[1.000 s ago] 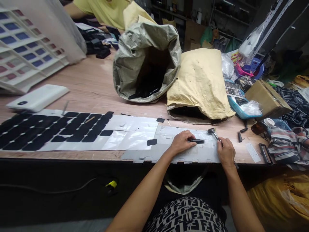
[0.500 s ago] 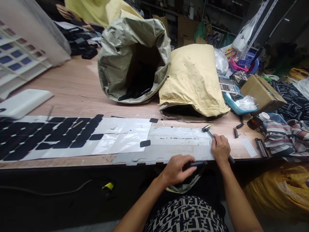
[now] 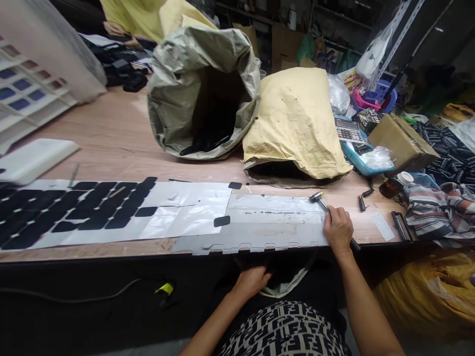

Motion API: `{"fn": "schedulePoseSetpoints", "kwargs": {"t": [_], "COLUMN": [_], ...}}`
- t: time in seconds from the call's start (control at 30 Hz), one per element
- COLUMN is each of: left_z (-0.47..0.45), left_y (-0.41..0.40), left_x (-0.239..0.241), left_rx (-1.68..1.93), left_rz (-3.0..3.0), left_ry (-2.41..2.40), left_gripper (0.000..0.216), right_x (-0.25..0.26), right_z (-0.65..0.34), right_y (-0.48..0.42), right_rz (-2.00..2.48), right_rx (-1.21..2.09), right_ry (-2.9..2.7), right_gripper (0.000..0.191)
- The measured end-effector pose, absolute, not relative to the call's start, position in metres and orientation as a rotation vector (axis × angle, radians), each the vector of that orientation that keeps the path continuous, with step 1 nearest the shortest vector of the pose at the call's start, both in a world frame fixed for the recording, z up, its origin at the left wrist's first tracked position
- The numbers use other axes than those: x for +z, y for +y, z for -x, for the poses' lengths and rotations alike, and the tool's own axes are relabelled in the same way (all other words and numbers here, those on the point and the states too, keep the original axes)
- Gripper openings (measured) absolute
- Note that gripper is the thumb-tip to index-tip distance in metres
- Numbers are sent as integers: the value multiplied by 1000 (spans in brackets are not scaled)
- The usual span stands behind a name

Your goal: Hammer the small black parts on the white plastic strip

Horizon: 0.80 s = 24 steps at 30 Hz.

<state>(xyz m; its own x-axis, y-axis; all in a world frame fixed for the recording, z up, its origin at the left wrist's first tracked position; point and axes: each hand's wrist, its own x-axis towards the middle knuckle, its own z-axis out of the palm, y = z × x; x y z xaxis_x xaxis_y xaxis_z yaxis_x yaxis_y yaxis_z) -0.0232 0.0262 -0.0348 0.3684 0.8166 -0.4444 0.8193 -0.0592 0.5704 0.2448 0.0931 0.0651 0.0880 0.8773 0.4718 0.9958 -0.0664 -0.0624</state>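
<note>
My right hand (image 3: 338, 230) rests on the table's front edge, closed round the handle of a small hammer (image 3: 315, 197) whose metal head lies on a grey metal sheet (image 3: 260, 237). My left hand (image 3: 252, 279) is below the table edge, over my lap, at the rim of a pale bag (image 3: 287, 284) that hangs under the table. Its fingers point into the dark opening and are lost in shadow. A loose black pad (image 3: 221, 221) lies on the sheet to the left.
A white sheet with several black pads (image 3: 74, 207) stretches to the left. An open grey sack (image 3: 193, 74) and a yellow sack (image 3: 297, 118) lie behind. At right are a calculator (image 3: 349, 131), a cardboard box (image 3: 403, 141) and clutter. A person in yellow (image 3: 129, 15) sits at the back.
My left hand lifted a slim black part off the metal sheet, drew it back over the table edge and went down to the bag. The right hand stayed on the hammer.
</note>
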Motion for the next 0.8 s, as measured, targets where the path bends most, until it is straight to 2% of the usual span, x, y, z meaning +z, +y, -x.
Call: {"fn": "schedulePoseSetpoints", "kwargs": {"t": [0.13, 0.23, 0.33, 0.47, 0.67, 0.8], "left_z": [14, 0, -27, -81, -139, -147], "left_y": [37, 69, 124, 203, 252, 253], "left_x": [30, 90, 121, 111, 81, 79], "left_rx": [53, 222, 494, 827, 608, 549], "left_rz": [-1847, -1787, -1763, -1867, -1977, -1970], "left_ry": [1011, 635, 628, 1151, 1595, 1648], "left_gripper": [33, 28, 29, 25, 26, 24], "right_x": [63, 63, 65, 69, 69, 66], "right_z": [-245, -245, -243, -242, -242, -243], "right_y": [94, 94, 93, 92, 93, 93], "right_rz": [2006, 1999, 2015, 2025, 2029, 2039], "right_rx": [-444, -478, -495, -455, -405, -412], "right_ry": [-1851, -1860, -1874, -1877, -1870, -1878], "right_gripper": [29, 28, 28, 28, 28, 29]}}
